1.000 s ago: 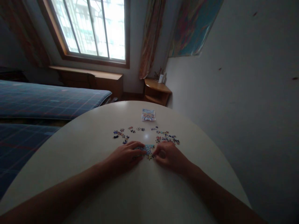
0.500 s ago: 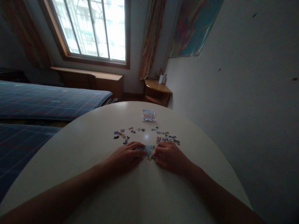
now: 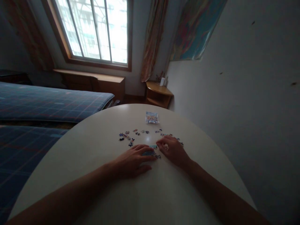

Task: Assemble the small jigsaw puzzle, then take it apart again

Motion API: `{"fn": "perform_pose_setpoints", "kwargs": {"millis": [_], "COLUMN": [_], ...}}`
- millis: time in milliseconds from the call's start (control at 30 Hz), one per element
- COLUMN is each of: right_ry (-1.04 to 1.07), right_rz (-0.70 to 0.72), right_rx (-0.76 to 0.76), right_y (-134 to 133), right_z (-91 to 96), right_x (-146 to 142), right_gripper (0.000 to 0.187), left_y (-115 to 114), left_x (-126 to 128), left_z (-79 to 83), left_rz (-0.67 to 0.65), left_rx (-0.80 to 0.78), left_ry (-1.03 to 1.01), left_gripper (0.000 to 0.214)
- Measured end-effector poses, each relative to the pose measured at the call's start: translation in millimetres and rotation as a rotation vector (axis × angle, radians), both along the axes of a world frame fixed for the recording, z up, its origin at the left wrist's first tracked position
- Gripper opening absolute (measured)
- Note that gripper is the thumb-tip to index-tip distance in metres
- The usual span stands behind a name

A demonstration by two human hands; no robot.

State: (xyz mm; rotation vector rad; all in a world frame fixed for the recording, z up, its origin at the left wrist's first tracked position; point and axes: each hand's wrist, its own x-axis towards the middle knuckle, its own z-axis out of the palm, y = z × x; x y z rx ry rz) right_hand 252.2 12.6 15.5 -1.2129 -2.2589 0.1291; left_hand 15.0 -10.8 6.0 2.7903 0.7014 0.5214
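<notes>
On the round white table (image 3: pixel 140 193), the left hand (image 3: pixel 133 160) lies flat with its fingers spread. It presses the near-left part of the joined patch of colourful cardboard jigsaw pieces (image 3: pixel 153 146) and pinches nothing. The right hand (image 3: pixel 172 150) curls just right of the patch, over the right end of the scattered loose jigsaw pieces (image 3: pixel 127 137); it is too dim to tell whether its fingertips pinch one. Good handling here, I judge, means holding the patch down lightly so it cannot slide and bringing a piece in low and flat. It also means checking colour against the small printed picture card (image 3: pixel 152 117) at the far side and pressing only once the tabs line up.
</notes>
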Motion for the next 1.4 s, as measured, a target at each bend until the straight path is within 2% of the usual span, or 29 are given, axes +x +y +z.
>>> {"fn": "perform_pose_setpoints", "kwargs": {"millis": [100, 267, 367, 500, 700, 867, 1000, 1200, 1400], "right_ry": [-0.074, -0.260, -0.304, -0.358, -0.385, -0.326, -0.274, -0.283, -0.351], "right_rz": [-0.048, -0.106, -0.116, -0.112, -0.070, -0.022, -0.025, -0.043, -0.030], "right_rx": [-0.030, -0.134, -0.174, -0.250, -0.347, -0.360, -0.364, -0.457, -0.540], "right_y": [20, 62, 83, 99, 110, 107, 104, 111, 120], "right_z": [6.8, 18.3, 17.9, 14.5, 17.8, 17.1, 15.0, 16.8, 21.8], "right_x": [-16, -45, -58, -66, -68, -70, -70, -75, -83], "right_gripper": [0.011, 0.023, 0.031, 0.029, 0.024, 0.015, 0.025, 0.038, 0.029], "left_y": [1, 2, 3, 2, 2, 2, 2, 3, 2], "left_x": [-1, -2, -2, -3, -4, -3, -3, -3, -4], "left_z": [0.2, -0.9, -0.5, 0.2, -3.2, -4.4, -5.0, -7.4, -6.5], "left_rz": [0.002, -0.015, -0.020, -0.017, 0.002, -0.005, -0.010, -0.011, -0.004], "left_rx": [-0.009, -0.011, -0.014, -0.023, -0.014, -0.009, -0.004, -0.006, -0.008], "left_ry": [-0.008, -0.021, -0.022, -0.017, -0.006, -0.020, -0.043, -0.035, -0.049], "left_gripper": [0.039, 0.039, 0.039, 0.038, 0.038, 0.038, 0.037, 0.038, 0.037]}}
